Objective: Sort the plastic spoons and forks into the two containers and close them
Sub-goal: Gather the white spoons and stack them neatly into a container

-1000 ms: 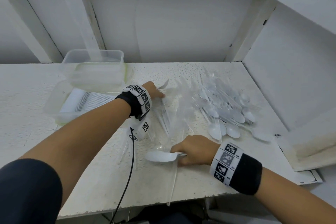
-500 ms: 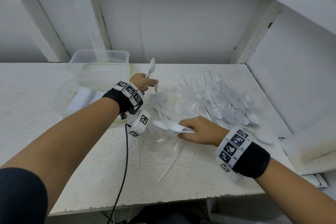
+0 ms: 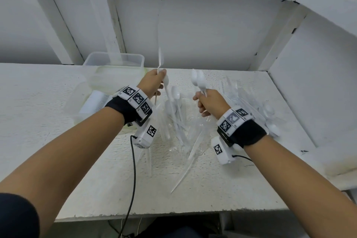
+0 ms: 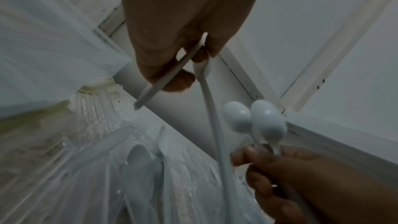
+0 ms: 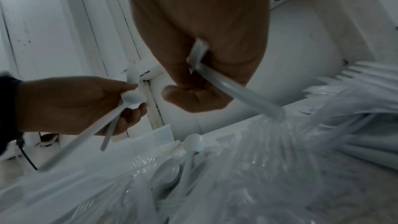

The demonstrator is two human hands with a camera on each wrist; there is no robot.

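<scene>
Starting at the left of the rough white-painted table [image 3: 48,102], I see two clear, soft-cornered plastic containers: a nearer one [image 3: 92,106] holding a ribbed white stack, and an empty-looking one [image 3: 116,60] behind it against the wall. Just right of them my left hand [image 3: 152,83] is lifted above the table, fingers curled round two thin white plastic spoons [image 3: 163,77]; one stem points up, and the left wrist view shows another hanging down past the fingers [image 4: 178,81]. Between my hands, and running on to the right of them, lies the loose pile of cutlery [image 3: 173,114]: glossy opaque white spoons with oval bowls, mixed with glassy see-through forks whose tines I can only partly make out. The pile rests on the table, below both hands and touching neither as far as I can tell. Right of the left hand, near it but apart, my right hand [image 3: 211,102] is closed in a fist round the stems of two smooth white spoons [image 3: 198,79], their bowls side by side and pointing up. Further right, more forks [image 5: 355,81] fan out toward the side wall.
</scene>
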